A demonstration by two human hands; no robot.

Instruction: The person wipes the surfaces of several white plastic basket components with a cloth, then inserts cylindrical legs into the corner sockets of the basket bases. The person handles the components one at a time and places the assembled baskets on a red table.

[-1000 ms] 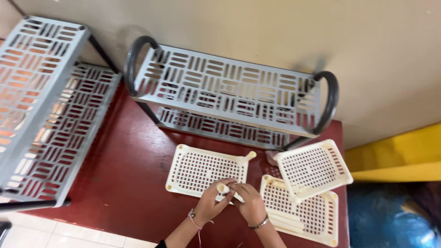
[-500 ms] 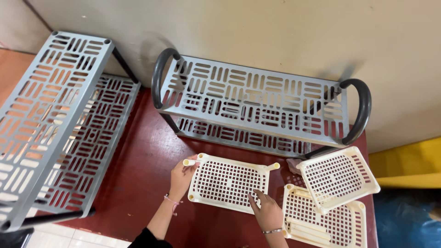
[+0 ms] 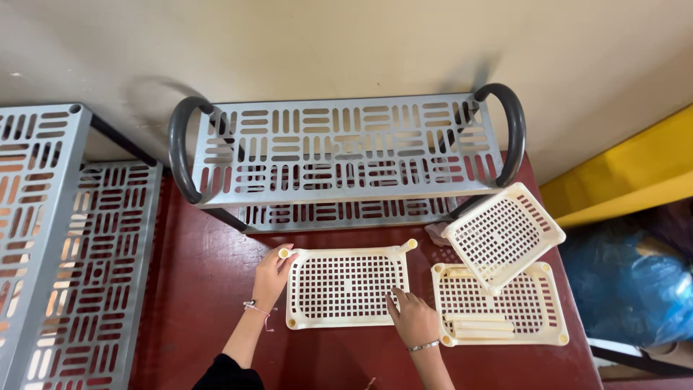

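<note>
Only part of each arm shows; the rest is cut off at the near edge. The left hand (image 3: 272, 276) curls loosely around the far left corner of a cream tray (image 3: 346, 287) lying flat on the red table (image 3: 195, 289). The right hand (image 3: 411, 315) rests spread fingers on the tray's near right edge. Right of it, one cream tray (image 3: 503, 232) leans tilted on another tray (image 3: 534, 307) that holds cream sticks (image 3: 482, 326). A grey rack (image 3: 339, 152) stands farther back. A blue bag (image 3: 628, 282), partly cut off, sits far right.
</note>
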